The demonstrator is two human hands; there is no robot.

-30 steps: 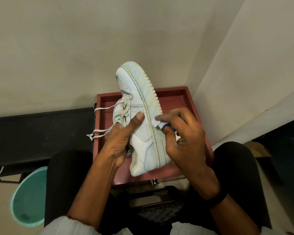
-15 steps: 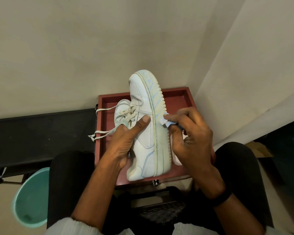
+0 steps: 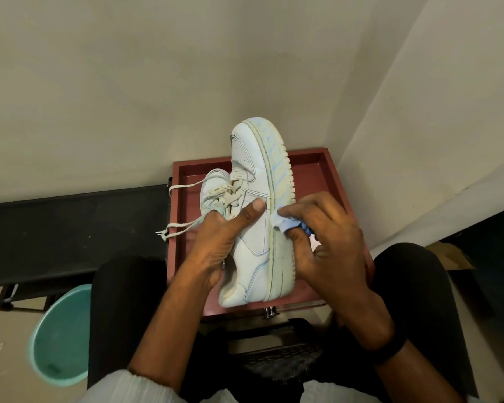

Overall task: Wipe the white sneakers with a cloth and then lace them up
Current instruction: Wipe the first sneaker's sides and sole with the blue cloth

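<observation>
Red tray point(image 3: 326, 175) at centre frame, under the work. Sneaker point(image 3: 253, 228) held on its side above it, toe toward top of frame, sole rim facing right. Left hand point(image 3: 218, 242) grips the upper, thumb flat on the side panel. Right hand point(image 3: 329, 242) pinches a cloth point(image 3: 282, 223) against the rim mid-length. Wiping step, by the look. Laces point(image 3: 181, 228) trail loose, centre left. Next: slide cloth along rim, shoe steadied.
</observation>
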